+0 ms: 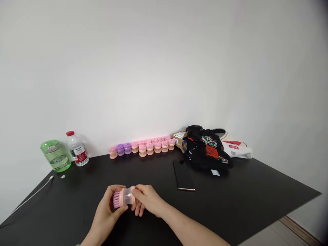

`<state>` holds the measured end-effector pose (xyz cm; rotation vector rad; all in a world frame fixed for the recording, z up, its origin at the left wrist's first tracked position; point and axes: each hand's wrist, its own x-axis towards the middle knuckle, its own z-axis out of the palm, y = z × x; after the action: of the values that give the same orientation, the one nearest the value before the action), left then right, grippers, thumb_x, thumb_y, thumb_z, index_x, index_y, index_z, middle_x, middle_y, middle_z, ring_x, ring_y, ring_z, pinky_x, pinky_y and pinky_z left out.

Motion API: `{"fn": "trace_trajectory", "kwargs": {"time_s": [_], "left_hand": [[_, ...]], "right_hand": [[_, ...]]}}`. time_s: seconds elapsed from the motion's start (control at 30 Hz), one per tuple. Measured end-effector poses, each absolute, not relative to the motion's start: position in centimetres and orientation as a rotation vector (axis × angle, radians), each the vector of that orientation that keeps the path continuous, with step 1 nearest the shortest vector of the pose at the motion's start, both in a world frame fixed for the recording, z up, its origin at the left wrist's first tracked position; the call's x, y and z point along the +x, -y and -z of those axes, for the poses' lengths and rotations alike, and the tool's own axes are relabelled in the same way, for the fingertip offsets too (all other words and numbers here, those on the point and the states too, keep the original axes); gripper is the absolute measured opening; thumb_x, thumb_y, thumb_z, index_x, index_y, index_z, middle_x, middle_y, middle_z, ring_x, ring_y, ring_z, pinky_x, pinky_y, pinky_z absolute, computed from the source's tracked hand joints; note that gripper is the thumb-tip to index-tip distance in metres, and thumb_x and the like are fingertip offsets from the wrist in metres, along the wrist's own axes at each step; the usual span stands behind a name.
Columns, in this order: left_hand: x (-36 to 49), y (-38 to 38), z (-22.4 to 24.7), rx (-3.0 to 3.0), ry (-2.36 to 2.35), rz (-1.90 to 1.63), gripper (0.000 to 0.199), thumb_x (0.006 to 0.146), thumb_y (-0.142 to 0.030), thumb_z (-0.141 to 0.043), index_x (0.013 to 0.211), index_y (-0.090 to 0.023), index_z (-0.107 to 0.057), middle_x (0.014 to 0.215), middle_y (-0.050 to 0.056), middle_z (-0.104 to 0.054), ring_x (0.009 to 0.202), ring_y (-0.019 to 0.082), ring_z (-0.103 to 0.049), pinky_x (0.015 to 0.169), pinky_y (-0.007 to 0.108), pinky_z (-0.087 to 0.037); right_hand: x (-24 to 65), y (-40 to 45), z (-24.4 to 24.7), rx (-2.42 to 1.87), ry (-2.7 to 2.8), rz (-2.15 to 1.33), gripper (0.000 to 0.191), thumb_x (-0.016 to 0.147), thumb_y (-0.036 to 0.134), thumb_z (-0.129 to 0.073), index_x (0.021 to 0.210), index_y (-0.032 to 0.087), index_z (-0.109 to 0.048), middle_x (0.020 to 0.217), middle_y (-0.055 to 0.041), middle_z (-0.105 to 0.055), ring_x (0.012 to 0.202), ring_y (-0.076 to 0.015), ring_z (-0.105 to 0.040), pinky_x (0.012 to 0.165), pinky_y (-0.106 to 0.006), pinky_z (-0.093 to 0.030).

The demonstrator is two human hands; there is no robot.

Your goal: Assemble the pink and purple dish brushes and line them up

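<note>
A brush (pixel 127 196) with pink bristles, a peach body and a clear middle is held on its side between my hands, above the black table (pixel 156 174). My left hand (pixel 106 208) is wrapped round its bristle end, thumb below and fingers above. The peach end on the right is gripped by my right hand (pixel 146 200), its thumb on top. Farther back stand several similar pink brushes (pixel 150 148) in rows, bristles up, with two purple ones (pixel 124 148) near their left end.
At the back left are a green-lidded container (pixel 57 158), a red-capped bottle (pixel 78 152) and a white cable (pixel 28 199). A black phone (pixel 183 176) lies right of centre. Behind it are a cardboard box (pixel 179 140), a black patterned bag (pixel 207 148) and a white package (pixel 237 150).
</note>
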<state>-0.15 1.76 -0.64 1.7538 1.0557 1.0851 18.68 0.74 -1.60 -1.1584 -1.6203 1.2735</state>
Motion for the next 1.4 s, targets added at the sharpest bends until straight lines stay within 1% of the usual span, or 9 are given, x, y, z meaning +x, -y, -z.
{"fn": "trace_trajectory", "kwargs": {"time_s": [0.2,0.33,0.7,0.9,1.0,1.1,1.17,1.3,1.4], "left_hand": [[-1.6,-3.5,1.3,1.885,-1.354,-1.033,0.045,0.069,-0.047,-0.074,0.1,-0.024,-0.052,0.088,0.0,-0.064,0.074,0.022,-0.062,0.068,0.031,-0.051],[-2.4,-6.9,0.7,2.145,-1.481,-0.906,0.04,0.074,-0.049,-0.065,0.103,-0.023,-0.056,0.096,0.004,-0.067,0.084,0.025,-0.065,0.074,0.034,-0.051],[6.3,-16.6,-0.8,2.417,-1.565,-0.976,0.025,0.079,-0.022,-0.058,0.102,-0.013,-0.057,0.092,0.014,-0.065,0.091,0.032,-0.062,0.08,0.041,-0.046],[9.7,-14.9,-0.9,2.179,-1.399,-1.176,0.048,0.081,-0.028,-0.061,0.126,-0.015,-0.05,0.137,0.021,-0.046,0.128,0.04,-0.042,0.103,0.053,-0.034],[11.3,-10.4,-0.4,1.906,-1.195,-1.015,0.051,0.081,-0.045,-0.064,0.121,-0.015,-0.054,0.124,0.019,-0.058,0.112,0.035,-0.057,0.097,0.05,-0.044],[12.8,-5.2,0.0,1.644,-1.062,-0.76,0.061,0.091,-0.064,-0.039,0.103,-0.008,-0.061,0.09,0.019,-0.07,0.078,0.028,-0.07,0.075,0.044,-0.054],[13.4,-2.7,-0.1,1.054,-0.821,-0.524,0.068,0.09,-0.069,-0.036,0.109,-0.008,-0.06,0.098,0.021,-0.071,0.086,0.029,-0.071,0.083,0.045,-0.053],[12.8,-0.9,-0.6,0.663,-0.712,-0.793,0.044,0.094,-0.053,-0.048,0.106,-0.014,-0.064,0.102,0.013,-0.073,0.093,0.024,-0.07,0.09,0.035,-0.051],[10.7,-0.8,-0.7,0.553,-0.763,-0.91,0.036,0.093,-0.047,-0.055,0.109,-0.016,-0.064,0.098,0.009,-0.075,0.091,0.024,-0.07,0.088,0.035,-0.052]], "right_hand": [[22.8,0.5,-2.8,-1.74,1.882,-0.099,0.066,0.084,0.052,-0.067,0.134,0.011,-0.052,0.111,-0.0195,-0.067,0.109,-0.0375,-0.059,0.085,-0.049,-0.052],[28.4,1.9,-3.1,-2.2,1.569,0.138,0.078,0.085,0.051,-0.066,0.14,0.001,-0.044,0.127,-0.0265,-0.058,0.114,-0.0395,-0.056,0.095,-0.047,-0.046],[31.6,3.1,1.4,-2.415,1.496,-0.02,0.096,0.078,0.05,-0.069,0.148,-0.003,-0.029,0.139,-0.0302,-0.05,0.123,-0.0425,-0.052,0.102,-0.046,-0.041],[31.1,3.2,2.9,-2.322,1.486,0.1,0.075,0.078,0.023,-0.064,0.145,0.005,-0.037,0.144,-0.0274,-0.044,0.125,-0.0411,-0.05,0.102,-0.05,-0.041],[30.9,3.5,2.9,-2.152,1.432,-0.102,0.079,0.071,0.023,-0.065,0.144,0.007,-0.037,0.144,-0.0225,-0.044,0.128,-0.0384,-0.048,0.107,-0.049,-0.039],[29.8,3.8,2.2,-1.956,1.294,-0.476,0.077,0.074,0.029,-0.062,0.143,0.01,-0.035,0.14,-0.0193,-0.048,0.129,-0.0335,-0.048,0.106,-0.045,-0.043],[28.3,4.2,1.7,-1.845,1.269,-0.628,0.075,0.074,0.028,-0.06,0.143,0.012,-0.035,0.14,-0.0183,-0.048,0.131,-0.0316,-0.047,0.105,-0.045,-0.044],[25.1,5.5,0.9,-1.704,1.461,-0.614,0.084,0.064,0.021,-0.069,0.142,0.017,-0.039,0.147,-0.0157,-0.042,0.138,-0.0342,-0.037,0.112,-0.051,-0.036],[24.5,5.5,0.1,-1.58,1.547,-0.61,0.087,0.062,0.021,-0.074,0.142,0.02,-0.04,0.146,-0.0155,-0.044,0.129,-0.0333,-0.048,0.104,-0.049,-0.046]]}}
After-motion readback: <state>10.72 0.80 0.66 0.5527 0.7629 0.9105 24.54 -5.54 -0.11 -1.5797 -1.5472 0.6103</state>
